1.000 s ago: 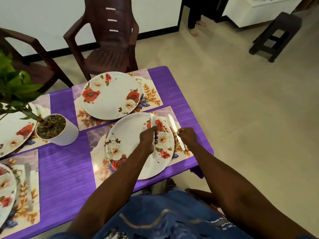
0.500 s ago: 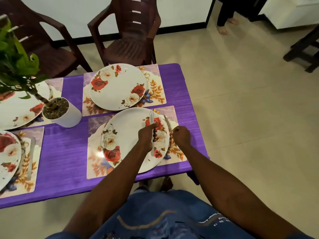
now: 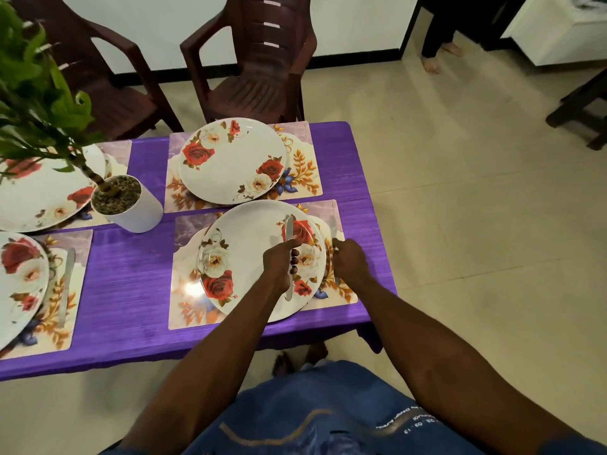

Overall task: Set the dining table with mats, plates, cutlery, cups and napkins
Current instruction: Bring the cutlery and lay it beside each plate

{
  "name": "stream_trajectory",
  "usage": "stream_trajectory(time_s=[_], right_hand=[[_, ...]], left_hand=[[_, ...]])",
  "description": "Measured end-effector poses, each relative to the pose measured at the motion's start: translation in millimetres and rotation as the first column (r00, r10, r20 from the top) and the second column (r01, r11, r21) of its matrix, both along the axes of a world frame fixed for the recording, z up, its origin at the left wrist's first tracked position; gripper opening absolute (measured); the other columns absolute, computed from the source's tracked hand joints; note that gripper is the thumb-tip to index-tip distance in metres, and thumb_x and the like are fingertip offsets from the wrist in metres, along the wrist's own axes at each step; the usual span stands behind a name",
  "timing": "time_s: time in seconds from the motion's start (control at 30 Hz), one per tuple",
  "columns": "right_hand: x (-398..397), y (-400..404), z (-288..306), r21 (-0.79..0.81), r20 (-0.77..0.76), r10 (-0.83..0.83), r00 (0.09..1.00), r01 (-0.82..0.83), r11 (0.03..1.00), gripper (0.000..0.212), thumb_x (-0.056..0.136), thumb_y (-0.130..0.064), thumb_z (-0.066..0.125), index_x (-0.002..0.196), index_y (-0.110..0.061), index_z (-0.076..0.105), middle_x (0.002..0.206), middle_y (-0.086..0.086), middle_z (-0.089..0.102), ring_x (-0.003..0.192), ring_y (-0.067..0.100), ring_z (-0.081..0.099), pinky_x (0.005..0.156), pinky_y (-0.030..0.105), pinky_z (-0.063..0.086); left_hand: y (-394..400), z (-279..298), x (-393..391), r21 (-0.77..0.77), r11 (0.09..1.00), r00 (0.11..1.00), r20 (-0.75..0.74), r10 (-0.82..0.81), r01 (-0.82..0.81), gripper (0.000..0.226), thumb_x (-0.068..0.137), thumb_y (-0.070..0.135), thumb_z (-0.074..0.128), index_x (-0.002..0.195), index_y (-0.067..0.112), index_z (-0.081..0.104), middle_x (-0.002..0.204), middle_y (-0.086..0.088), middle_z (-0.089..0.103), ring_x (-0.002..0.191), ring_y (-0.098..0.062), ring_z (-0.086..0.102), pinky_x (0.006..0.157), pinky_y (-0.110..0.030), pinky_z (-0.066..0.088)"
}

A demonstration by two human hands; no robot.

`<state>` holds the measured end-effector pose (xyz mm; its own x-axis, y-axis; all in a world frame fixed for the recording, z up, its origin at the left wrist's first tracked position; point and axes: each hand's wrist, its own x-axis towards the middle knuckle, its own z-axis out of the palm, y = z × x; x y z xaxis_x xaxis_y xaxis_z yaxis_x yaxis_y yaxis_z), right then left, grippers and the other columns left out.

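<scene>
Knife (image 3: 333,228) is gripped low in the right hand (image 3: 348,261), blade running toward 12 o'clock along the strip of mat (image 3: 338,290) bared at the plate's (image 3: 243,257) 3 o'clock edge; whether it touches the mat cannot be told. Its long axis is parallel to the plate's right rim, just beside it. A second knife (image 3: 288,229) is held by the left hand (image 3: 279,264), fingers (image 3: 294,259) curled round the handle, above the plate's right half, also pointing to 12 o'clock. The right hand is judged nearer the laying spot. Both forearms reach in from 6 o'clock over the surface (image 3: 131,274), wrists level.
</scene>
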<state>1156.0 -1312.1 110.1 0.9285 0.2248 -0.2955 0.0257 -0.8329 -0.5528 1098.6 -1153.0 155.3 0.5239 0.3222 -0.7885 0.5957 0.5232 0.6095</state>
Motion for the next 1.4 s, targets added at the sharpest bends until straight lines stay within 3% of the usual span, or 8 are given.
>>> stream_trajectory(time_s=[0.13, 0.3, 0.63, 0.77, 0.93, 1.1, 1.23, 1.4], right_hand=[[-5, 2, 4, 0.007, -0.024, -0.078, 0.997, 0.078, 0.997, 0.026, 0.1, -0.021, 0.048, 0.105, 0.0, 0.063, 0.103, 0.017, 0.064, 0.092, 0.031, 0.063, 0.069, 0.029, 0.042], [-4, 6, 2, 0.091, -0.134, -0.259, 0.957, 0.272, 0.958, 0.035, 0.103, -0.036, 0.045, 0.102, -0.003, 0.058, 0.093, 0.009, 0.062, 0.085, 0.026, 0.063, 0.06, 0.027, 0.038], [0, 9, 3, 0.064, -0.181, -0.255, 0.95, 0.27, 0.961, 0.03, 0.102, -0.032, 0.048, 0.095, -0.005, 0.06, 0.078, 0.002, 0.059, 0.078, 0.024, 0.064, 0.054, 0.022, 0.036], [-1, 8, 0, 0.014, -0.13, -0.205, 0.97, 0.209, 0.978, 0.029, 0.101, -0.029, 0.049, 0.11, -0.006, 0.065, 0.085, 0.0, 0.057, 0.082, 0.023, 0.064, 0.052, 0.019, 0.033], [-6, 2, 7, 0.041, -0.014, -0.105, 0.994, 0.106, 0.994, 0.037, 0.098, -0.009, 0.053, 0.134, -0.007, 0.057, 0.113, 0.017, 0.068, 0.098, 0.033, 0.065, 0.076, 0.03, 0.051], [-20, -12, 9, 0.1, 0.022, -0.155, 0.988, 0.152, 0.983, 0.034, 0.097, -0.005, 0.054, 0.13, -0.003, 0.06, 0.125, 0.018, 0.064, 0.111, 0.032, 0.062, 0.095, 0.038, 0.05], [-21, -23, 9, 0.166, -0.005, -0.222, 0.975, 0.22, 0.961, 0.027, 0.095, -0.002, 0.054, 0.117, -0.003, 0.069, 0.115, 0.015, 0.07, 0.104, 0.028, 0.065, 0.088, 0.03, 0.05], [4, -44, 10, 0.294, -0.014, -0.336, 0.942, 0.326, 0.899, 0.021, 0.089, -0.003, 0.057, 0.1, -0.004, 0.075, 0.097, 0.012, 0.074, 0.089, 0.028, 0.069, 0.083, 0.034, 0.054]], left_hand=[[3, -2, -8, 0.003, 1.0, 1.0, 0.002, 0.017, -0.017, 0.035, 0.083, 0.021, 0.073, 0.112, 0.002, 0.065, 0.075, -0.006, 0.057, 0.062, -0.013, 0.047, 0.051, -0.025, 0.04], [5, -7, -16, 0.01, 1.0, 1.0, -0.005, -0.007, 0.007, 0.029, 0.084, 0.019, 0.072, 0.108, 0.003, 0.065, 0.075, -0.006, 0.058, 0.061, -0.013, 0.048, 0.051, -0.024, 0.041], [8, -14, -24, 0.005, 1.0, 1.0, 0.009, -0.022, 0.022, 0.012, 0.087, 0.021, 0.07, 0.091, 0.012, 0.063, 0.078, -0.006, 0.059, 0.066, -0.015, 0.049, 0.057, -0.026, 0.044], [7, -18, -26, -0.005, 0.999, 0.999, 0.002, -0.041, 0.041, 0.014, 0.085, 0.024, 0.071, 0.091, 0.013, 0.064, 0.08, -0.007, 0.059, 0.068, -0.016, 0.049, 0.065, -0.03, 0.045], [3, -15, -26, -0.009, 0.999, 0.996, 0.066, -0.053, 0.054, 0.018, 0.088, 0.022, 0.069, 0.1, 0.009, 0.064, 0.079, -0.006, 0.059, 0.066, -0.015, 0.05, 0.056, -0.024, 0.044], [-12, -11, -20, -0.01, 0.992, 0.989, 0.084, -0.122, 0.124, 0.016, 0.092, 0.028, 0.064, 0.099, 0.014, 0.064, 0.093, -0.011, 0.066, 0.082, -0.023, 0.06, 0.082, -0.036, 0.054], [-31, -1, -9, -0.026, 0.993, 0.986, 0.122, -0.113, 0.117, 0.016, 0.098, 0.021, 0.054, 0.099, 0.007, 0.063, 0.076, -0.008, 0.062, 0.064, -0.016, 0.054, 0.058, -0.023, 0.045], [-66, 8, 21, -0.113, 0.98, 0.962, 0.239, -0.132, 0.162, 0.02, 0.098, 0.003, 0.039, 0.104, 0.005, 0.058, 0.073, -0.006, 0.061, 0.06, -0.015, 0.057, 0.053, -0.022, 0.038]])
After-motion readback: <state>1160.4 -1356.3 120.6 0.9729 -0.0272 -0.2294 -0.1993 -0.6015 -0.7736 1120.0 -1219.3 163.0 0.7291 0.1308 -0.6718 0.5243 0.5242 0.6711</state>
